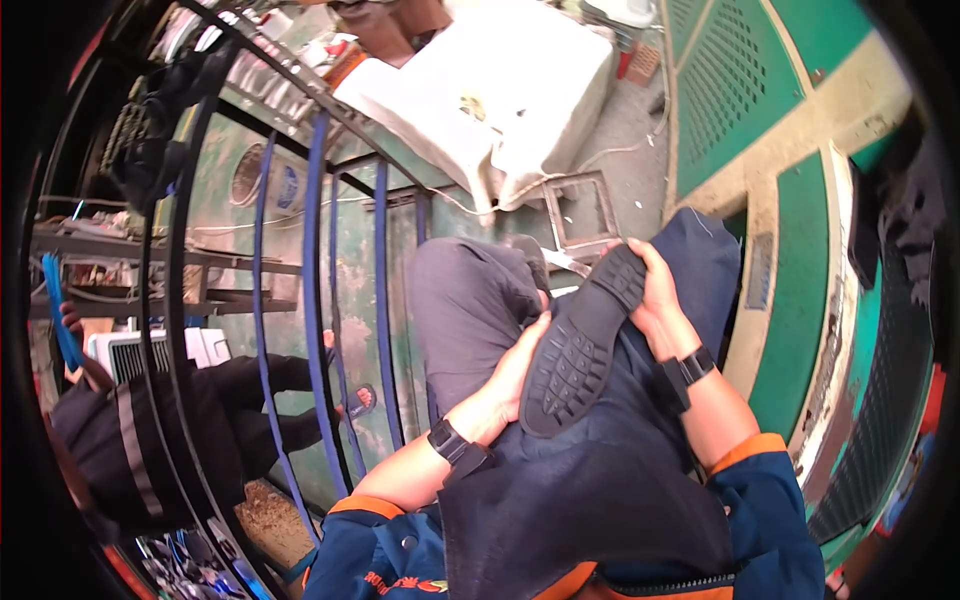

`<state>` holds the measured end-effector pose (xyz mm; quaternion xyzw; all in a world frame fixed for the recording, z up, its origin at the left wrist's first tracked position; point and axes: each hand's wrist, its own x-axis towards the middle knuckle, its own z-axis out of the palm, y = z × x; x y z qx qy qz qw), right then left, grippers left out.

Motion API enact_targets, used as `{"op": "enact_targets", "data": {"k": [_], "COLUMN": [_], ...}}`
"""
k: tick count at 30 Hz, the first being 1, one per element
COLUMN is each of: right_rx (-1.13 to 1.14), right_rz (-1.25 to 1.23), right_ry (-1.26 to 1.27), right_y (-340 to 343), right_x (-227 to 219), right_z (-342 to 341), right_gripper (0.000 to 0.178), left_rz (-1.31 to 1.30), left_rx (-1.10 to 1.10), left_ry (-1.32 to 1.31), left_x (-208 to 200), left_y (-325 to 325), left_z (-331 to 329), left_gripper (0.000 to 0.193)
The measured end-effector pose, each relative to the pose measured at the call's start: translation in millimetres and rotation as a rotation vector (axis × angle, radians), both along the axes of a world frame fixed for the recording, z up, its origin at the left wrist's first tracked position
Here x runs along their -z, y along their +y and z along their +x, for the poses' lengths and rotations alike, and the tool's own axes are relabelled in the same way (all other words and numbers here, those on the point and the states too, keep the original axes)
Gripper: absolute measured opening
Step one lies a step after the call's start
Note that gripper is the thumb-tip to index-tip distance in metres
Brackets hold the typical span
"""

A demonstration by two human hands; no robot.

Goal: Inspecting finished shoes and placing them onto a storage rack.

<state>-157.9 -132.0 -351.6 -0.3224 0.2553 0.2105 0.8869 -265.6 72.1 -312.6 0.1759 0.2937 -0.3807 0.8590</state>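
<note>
A black shoe (580,350) is held over my lap with its treaded sole facing up, the heel pointing away to the right and the toe nearer my body. The upper is hidden beneath the sole. My left hand (518,368) grips the shoe's left edge by the forefoot, its fingers mostly out of sight underneath. At the heel, my right hand (652,290) is closed around the right side, with the thumb along the edge. A dark apron (590,510) covers my lap under the shoe.
Black and blue metal bars (318,260) stand to my left. Beyond them, another person (190,430) in dark clothes holds a blue item (60,310). A white-covered surface (510,70) lies ahead, near a small metal frame (582,210). Green metal panels (735,80) rise on my right.
</note>
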Motion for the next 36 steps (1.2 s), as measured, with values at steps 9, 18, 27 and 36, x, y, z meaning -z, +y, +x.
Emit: {"op": "enact_targets", "data": {"k": [9, 18, 27, 36], "right_rx": [-0.509, -0.408, -0.338, -0.279], "right_rz": [-0.264, -0.472, -0.725, -0.750], "right_ry": [-0.284, -0.729, -0.910, -0.890], "right_y": [3, -3, 22, 22], "right_x": [8, 8, -27, -51], "right_z": [36, 28, 11, -5], "right_gripper": [0.038, 0.030, 0.029, 0.032], "left_rz": [0.580, 0.425, 0.497, 0.531], "left_rx": [0.136, 0.117, 0.031, 0.027], "left_ry": [-0.478, -0.238, -0.833, -1.063], "left_x": [24, 37, 41, 25], "left_y": [0, -57, -36, -44], "left_z": [105, 141, 123, 114], "left_gripper": [0.073, 0.033, 0.029, 0.040]}}
